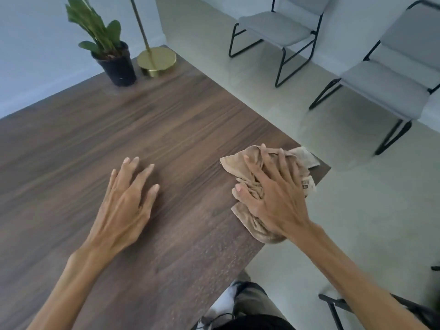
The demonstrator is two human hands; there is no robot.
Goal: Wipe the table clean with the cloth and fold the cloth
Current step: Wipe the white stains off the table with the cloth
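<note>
Because the cloth (256,186) sits bunched at the right edge of the table (119,144), with one corner and its label hanging past the rim, a further outward stroke could likely drag it off onto the floor. Right hand (273,194) presses flat on it, fingers spread wide, nothing gripped. Left hand (128,194) rests open on bare wood, well apart from it. Cloth: tan, soft, heavily creased, crumpled under the palm, not folded. Wiping seems under way; far corner by the plant pot (116,65) looks unreached.
</note>
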